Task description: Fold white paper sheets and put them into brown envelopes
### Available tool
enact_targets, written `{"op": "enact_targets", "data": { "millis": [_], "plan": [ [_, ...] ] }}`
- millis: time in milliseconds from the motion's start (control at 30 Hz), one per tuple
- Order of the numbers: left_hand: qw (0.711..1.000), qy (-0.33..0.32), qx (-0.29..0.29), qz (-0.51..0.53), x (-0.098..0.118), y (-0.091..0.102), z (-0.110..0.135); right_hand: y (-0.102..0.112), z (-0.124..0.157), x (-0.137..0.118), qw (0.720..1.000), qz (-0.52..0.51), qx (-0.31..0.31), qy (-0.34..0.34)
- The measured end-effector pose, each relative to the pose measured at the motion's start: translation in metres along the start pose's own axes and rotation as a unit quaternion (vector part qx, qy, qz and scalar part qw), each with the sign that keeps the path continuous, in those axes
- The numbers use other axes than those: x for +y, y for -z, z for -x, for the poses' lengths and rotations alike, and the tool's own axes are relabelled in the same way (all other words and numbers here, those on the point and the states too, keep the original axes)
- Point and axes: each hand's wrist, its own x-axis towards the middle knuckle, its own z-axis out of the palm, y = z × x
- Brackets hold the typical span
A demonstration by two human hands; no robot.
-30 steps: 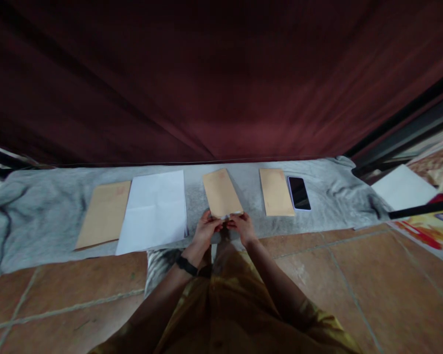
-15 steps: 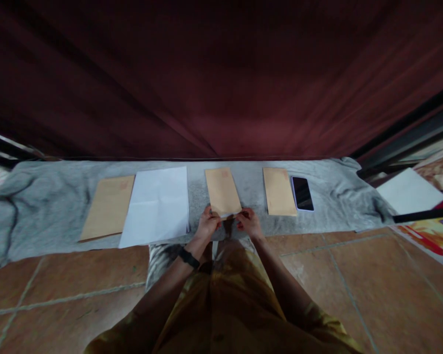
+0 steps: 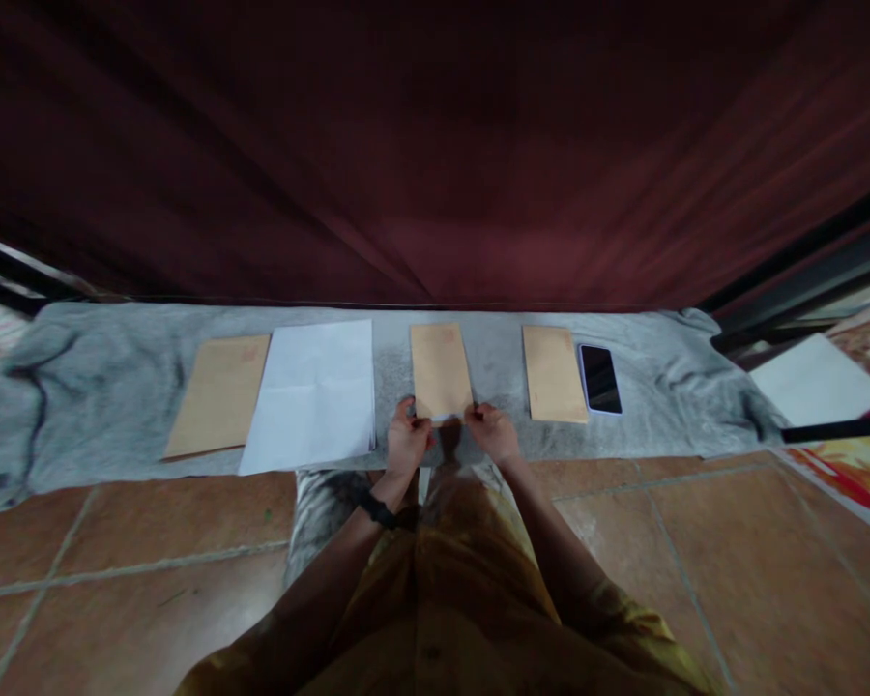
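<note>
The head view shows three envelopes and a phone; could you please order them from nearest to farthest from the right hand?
1. The middle envelope: its near edge is in the fingers of the right hand.
2. The right envelope: just to the hand's right.
3. The phone: beside that envelope, farther right.
4. The left envelope: far left, beyond the white paper.

Grey cloth, white sheets, left envelope, right envelope, black phone, maroon curtain

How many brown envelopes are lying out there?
3. The left envelope lies beside the white paper; the middle envelope has its near edge pinched by the left hand and right hand; the right envelope lies beside the phone. Others may hide under the paper.
</note>
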Motion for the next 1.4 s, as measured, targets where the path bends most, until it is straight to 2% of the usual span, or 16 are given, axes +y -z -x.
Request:
{"op": "enact_targets", "data": {
  "millis": [133,233,300,367,467,533,700,1000,1167,1233,1300,1400],
  "plan": [
    [1.000,0.018,0.000,-0.015,0.004,-0.001,-0.002,0.005,0.015,-0.007,0.997,0.082,0.000,-0.003],
    [1.000,0.026,-0.002,-0.007,0.005,-0.001,-0.005,0.007,0.024,-0.008,0.994,0.092,0.047,0.034],
    [1.000,0.025,-0.005,0.000,0.003,-0.001,-0.006,0.008,0.025,-0.008,0.986,0.089,0.094,0.108],
    [1.000,0.022,-0.009,0.011,0.001,-0.001,-0.007,0.007,0.019,-0.007,0.968,0.084,0.113,0.210],
    [0.999,0.022,-0.014,0.027,-0.003,0.001,-0.008,0.004,0.006,-0.005,0.938,0.071,0.079,0.329],
    [0.999,0.026,-0.017,0.040,-0.007,0.002,-0.008,0.001,-0.002,-0.003,0.930,0.059,0.045,0.361],
    [0.998,0.010,-0.015,0.056,-0.013,0.002,-0.008,-0.005,-0.011,0.002,0.929,0.059,0.006,0.365],
    [0.998,0.035,-0.022,0.052,-0.009,0.001,-0.008,-0.003,-0.012,-0.003,0.919,0.115,0.020,0.377],
    [0.999,0.030,-0.019,0.031,-0.005,0.005,-0.003,-0.004,-0.012,-0.002,0.920,0.097,0.022,0.378],
    [1.000,-0.004,-0.003,-0.011,-0.004,0.009,0.004,-0.004,-0.013,0.000,0.922,0.084,0.016,0.378],
    [0.993,-0.074,0.034,-0.089,-0.005,0.012,0.013,-0.004,-0.014,0.003,0.922,0.073,0.012,0.379],
    [0.950,-0.204,0.078,-0.223,-0.010,0.016,0.022,-0.004,-0.015,0.010,0.920,0.056,0.006,0.387]
  ]
}}
